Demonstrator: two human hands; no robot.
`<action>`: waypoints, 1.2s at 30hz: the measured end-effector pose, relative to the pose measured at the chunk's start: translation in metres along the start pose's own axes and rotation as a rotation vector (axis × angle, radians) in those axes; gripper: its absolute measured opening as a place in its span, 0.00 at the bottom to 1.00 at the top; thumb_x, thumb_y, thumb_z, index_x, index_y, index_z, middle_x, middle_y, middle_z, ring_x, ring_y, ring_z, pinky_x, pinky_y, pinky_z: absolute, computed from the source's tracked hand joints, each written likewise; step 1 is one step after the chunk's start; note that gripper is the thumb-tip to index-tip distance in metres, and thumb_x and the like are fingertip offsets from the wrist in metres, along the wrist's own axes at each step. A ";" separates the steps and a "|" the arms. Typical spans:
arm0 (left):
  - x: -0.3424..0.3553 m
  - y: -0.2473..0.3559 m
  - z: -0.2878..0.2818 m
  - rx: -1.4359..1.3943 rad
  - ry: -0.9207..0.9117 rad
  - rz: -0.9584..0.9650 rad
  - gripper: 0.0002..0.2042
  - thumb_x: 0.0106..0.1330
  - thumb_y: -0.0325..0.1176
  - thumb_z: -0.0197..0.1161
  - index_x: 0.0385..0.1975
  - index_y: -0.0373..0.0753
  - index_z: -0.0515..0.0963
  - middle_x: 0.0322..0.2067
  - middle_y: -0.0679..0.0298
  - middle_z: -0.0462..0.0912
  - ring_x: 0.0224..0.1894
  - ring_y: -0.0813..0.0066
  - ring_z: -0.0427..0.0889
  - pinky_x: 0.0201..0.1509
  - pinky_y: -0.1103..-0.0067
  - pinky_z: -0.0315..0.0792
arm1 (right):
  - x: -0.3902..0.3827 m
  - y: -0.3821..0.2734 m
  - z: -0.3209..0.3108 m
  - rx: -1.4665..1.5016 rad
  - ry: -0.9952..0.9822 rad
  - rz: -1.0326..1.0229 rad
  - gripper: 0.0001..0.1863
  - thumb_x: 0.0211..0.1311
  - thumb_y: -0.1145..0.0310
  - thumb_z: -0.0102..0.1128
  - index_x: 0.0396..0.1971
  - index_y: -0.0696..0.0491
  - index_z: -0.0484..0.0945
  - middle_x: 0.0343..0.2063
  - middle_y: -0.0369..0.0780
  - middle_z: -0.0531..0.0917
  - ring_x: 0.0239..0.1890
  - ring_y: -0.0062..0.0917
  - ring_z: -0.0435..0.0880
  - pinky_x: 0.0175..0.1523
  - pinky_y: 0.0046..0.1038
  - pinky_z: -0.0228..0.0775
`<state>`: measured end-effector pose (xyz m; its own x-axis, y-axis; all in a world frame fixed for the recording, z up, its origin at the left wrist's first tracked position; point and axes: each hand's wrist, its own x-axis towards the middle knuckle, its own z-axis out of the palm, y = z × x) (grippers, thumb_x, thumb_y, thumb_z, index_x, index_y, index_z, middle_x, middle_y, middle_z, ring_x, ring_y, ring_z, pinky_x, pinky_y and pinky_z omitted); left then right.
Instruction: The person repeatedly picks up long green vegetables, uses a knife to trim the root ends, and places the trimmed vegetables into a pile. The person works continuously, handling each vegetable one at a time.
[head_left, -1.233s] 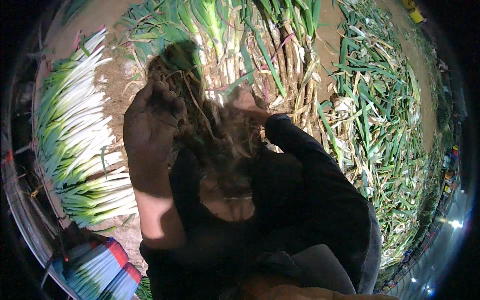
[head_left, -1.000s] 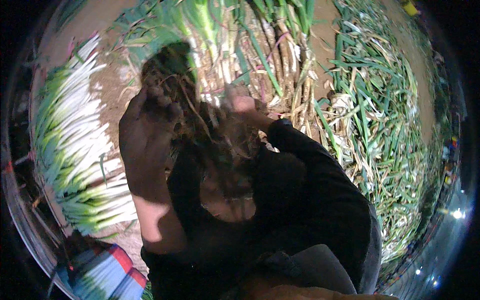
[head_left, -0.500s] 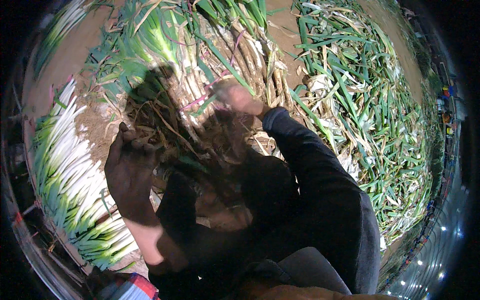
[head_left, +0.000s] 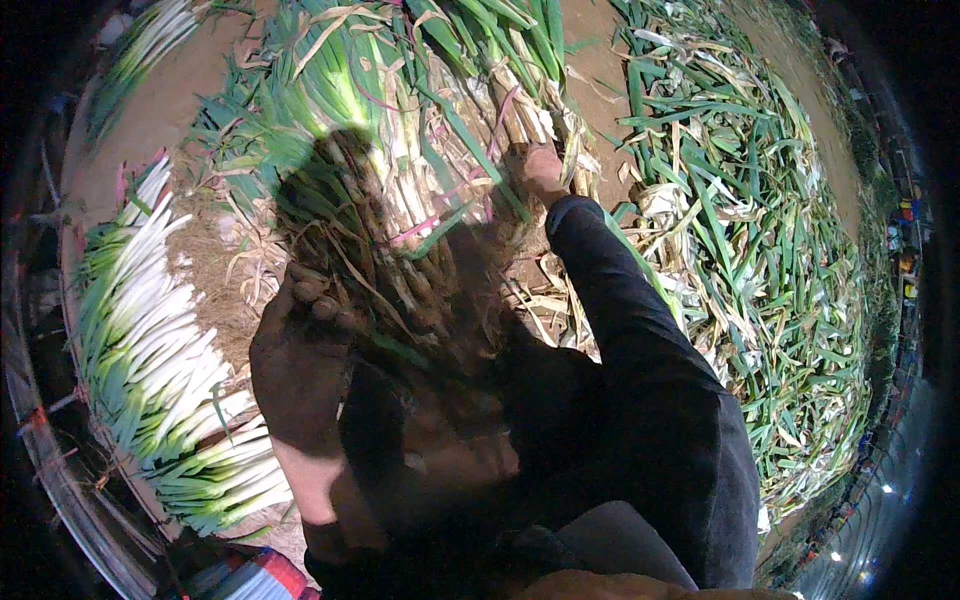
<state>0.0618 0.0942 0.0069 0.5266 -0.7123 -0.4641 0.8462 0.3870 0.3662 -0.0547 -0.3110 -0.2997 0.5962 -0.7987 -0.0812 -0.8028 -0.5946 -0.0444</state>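
Note:
A spread of untrimmed leeks (head_left: pixel 404 205) with soil-caked roots, dry leaves and pink ties lies in front of me. At its right side, my right hand (head_left: pixel 541 172), below a dark sleeve, is closed on brownish stalks, with fingertips partly hidden. My left hand (head_left: pixel 305 320) is in deep shadow beside the roots at the lower left of the spread, fingers curled; whatever they hold is too dark to make out.
Trimmed leeks (head_left: pixel 173 350) form a long row on the left, with another batch (head_left: pixel 150 50) at upper left. Leaf waste (head_left: pixel 750 280) is heaped on the right. A blue-and-red striped item (head_left: pixel 270 578) sits at lower left, beside metal rails (head_left: pixel 50 450).
The view has shifted over the last second. My right hand has moved rightward along the spread to the browner stalks. My left hand stays curled near the roots.

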 end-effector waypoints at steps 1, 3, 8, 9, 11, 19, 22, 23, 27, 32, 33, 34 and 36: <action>0.003 -0.002 0.001 -0.002 0.006 -0.009 0.13 0.72 0.33 0.48 0.51 0.36 0.71 0.34 0.66 0.78 0.35 0.72 0.77 0.40 0.70 0.73 | 0.002 0.006 -0.003 0.047 -0.016 -0.022 0.14 0.59 0.61 0.55 0.38 0.56 0.78 0.35 0.46 0.81 0.38 0.35 0.81 0.40 0.34 0.74; 0.002 -0.001 0.001 -0.019 0.003 -0.008 0.11 0.71 0.32 0.51 0.47 0.37 0.74 0.33 0.64 0.79 0.35 0.72 0.77 0.42 0.72 0.73 | -0.004 -0.005 -0.033 0.156 -0.060 -0.096 0.16 0.57 0.59 0.59 0.36 0.57 0.80 0.31 0.44 0.82 0.33 0.32 0.82 0.39 0.32 0.74; 0.005 -0.003 -0.006 -0.080 -0.030 -0.002 0.10 0.70 0.32 0.52 0.46 0.36 0.75 0.33 0.63 0.80 0.35 0.70 0.78 0.41 0.71 0.75 | -0.034 0.020 -0.133 1.114 -0.303 -0.080 0.28 0.52 0.48 0.65 0.35 0.63 0.82 0.30 0.41 0.83 0.36 0.24 0.78 0.44 0.27 0.70; 0.007 -0.006 -0.005 -0.097 -0.045 -0.009 0.10 0.70 0.32 0.53 0.46 0.36 0.75 0.33 0.62 0.80 0.35 0.70 0.78 0.41 0.70 0.76 | -0.048 0.044 -0.144 1.109 -0.399 0.040 0.30 0.54 0.46 0.62 0.38 0.62 0.82 0.32 0.40 0.83 0.37 0.22 0.78 0.47 0.26 0.68; 0.011 -0.011 -0.004 -0.063 0.004 -0.001 0.09 0.69 0.31 0.54 0.45 0.36 0.75 0.33 0.62 0.80 0.35 0.69 0.79 0.40 0.70 0.76 | -0.098 0.089 -0.119 1.056 -0.324 0.016 0.34 0.56 0.44 0.59 0.50 0.60 0.76 0.47 0.44 0.79 0.47 0.28 0.77 0.55 0.31 0.65; 0.033 -0.046 -0.010 -0.006 -0.219 -0.094 0.08 0.65 0.32 0.59 0.42 0.39 0.74 0.29 0.69 0.75 0.32 0.75 0.75 0.41 0.74 0.73 | -0.327 0.149 -0.167 0.898 -0.643 0.155 0.32 0.54 0.54 0.64 0.53 0.60 0.69 0.48 0.45 0.76 0.51 0.32 0.73 0.59 0.32 0.62; 0.035 -0.073 0.005 0.072 -0.185 -0.109 0.09 0.64 0.35 0.60 0.41 0.40 0.74 0.30 0.71 0.75 0.34 0.75 0.74 0.48 0.74 0.70 | -0.363 0.197 -0.191 1.196 -0.449 0.377 0.21 0.53 0.62 0.64 0.43 0.59 0.74 0.37 0.41 0.79 0.42 0.27 0.76 0.52 0.27 0.64; 0.034 -0.081 0.013 0.083 -0.134 -0.124 0.07 0.62 0.34 0.61 0.37 0.41 0.75 0.29 0.71 0.76 0.33 0.75 0.74 0.47 0.75 0.71 | -0.372 0.191 -0.224 1.455 -0.330 0.402 0.14 0.52 0.65 0.63 0.36 0.57 0.74 0.30 0.37 0.79 0.34 0.24 0.76 0.46 0.24 0.66; 0.046 -0.107 0.016 0.187 -0.046 -0.144 0.06 0.62 0.34 0.62 0.35 0.44 0.74 0.29 0.71 0.75 0.35 0.72 0.73 0.48 0.72 0.69 | -0.401 0.154 -0.376 1.348 -0.227 0.325 0.14 0.50 0.64 0.62 0.33 0.58 0.76 0.24 0.35 0.77 0.22 0.20 0.74 0.30 0.22 0.67; 0.058 -0.136 0.028 0.314 -0.080 -0.197 0.05 0.66 0.35 0.56 0.39 0.43 0.72 0.30 0.70 0.72 0.37 0.73 0.72 0.50 0.71 0.68 | -0.436 0.189 -0.354 0.952 -0.201 0.350 0.14 0.54 0.68 0.62 0.38 0.60 0.76 0.23 0.33 0.77 0.23 0.17 0.75 0.28 0.21 0.66; 0.060 -0.142 0.031 0.345 -0.062 -0.201 0.05 0.67 0.35 0.55 0.38 0.43 0.72 0.30 0.70 0.72 0.36 0.73 0.72 0.49 0.71 0.68 | -0.439 0.207 -0.324 0.802 -0.186 0.288 0.14 0.55 0.69 0.61 0.39 0.60 0.74 0.23 0.35 0.78 0.24 0.21 0.77 0.28 0.25 0.68; 0.064 -0.150 0.033 0.381 -0.041 -0.205 0.05 0.67 0.35 0.55 0.38 0.43 0.72 0.30 0.70 0.72 0.36 0.73 0.72 0.49 0.71 0.68 | -0.442 0.227 -0.284 0.658 -0.176 0.229 0.14 0.57 0.70 0.60 0.41 0.60 0.72 0.24 0.38 0.80 0.24 0.25 0.78 0.29 0.28 0.70; 0.066 -0.145 0.023 0.365 -0.067 -0.199 0.04 0.66 0.34 0.56 0.36 0.44 0.74 0.28 0.70 0.75 0.32 0.73 0.74 0.45 0.71 0.71 | -0.442 0.246 -0.198 0.002 0.137 -0.040 0.25 0.57 0.63 0.61 0.52 0.60 0.68 0.28 0.47 0.81 0.25 0.33 0.80 0.30 0.34 0.72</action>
<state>-0.0281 -0.0228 -0.0586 0.3388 -0.7935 -0.5055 0.8402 0.0135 0.5420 -0.5128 -0.1226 -0.0778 0.6241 -0.7792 0.0579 -0.7780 -0.6266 -0.0468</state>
